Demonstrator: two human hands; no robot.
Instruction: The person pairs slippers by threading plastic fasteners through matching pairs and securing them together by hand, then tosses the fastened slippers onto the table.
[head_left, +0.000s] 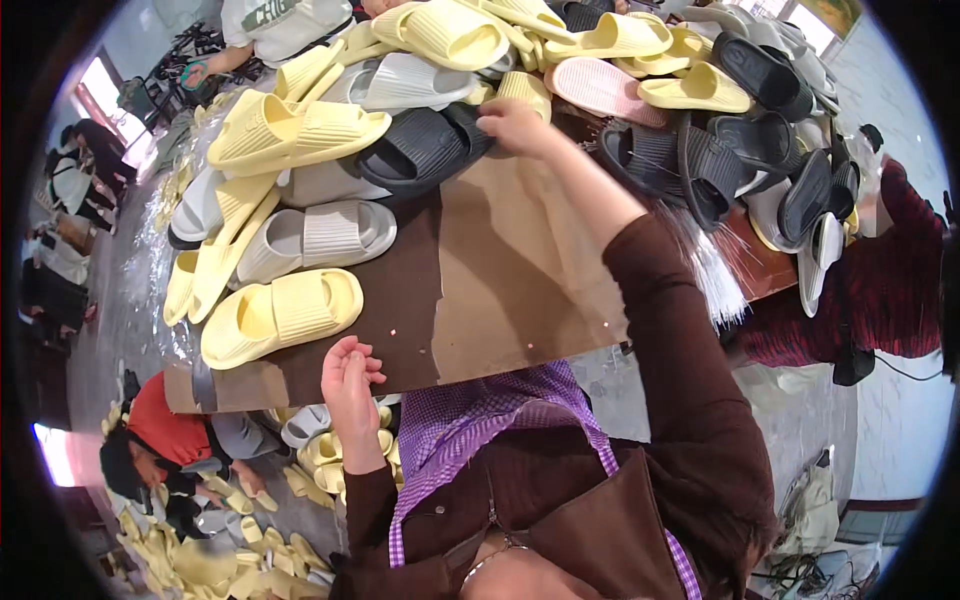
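Note:
My right hand stretches to the far side of the table, its fingers curled at the right end of a black slide slipper. A yellow slipper lies just beyond that hand. My left hand hovers at the near table edge, empty, its fingers loosely bent and apart. Closest to it is a yellow slipper on the table's left side, with a grey slipper behind it. Brown cardboard covers the tabletop in front of me.
Yellow, grey, black and pink slippers are heaped across the back. Clear plastic strands hang at the right edge, near a person in a patterned garment. At lower left, a person in red bends over a floor pile of slippers.

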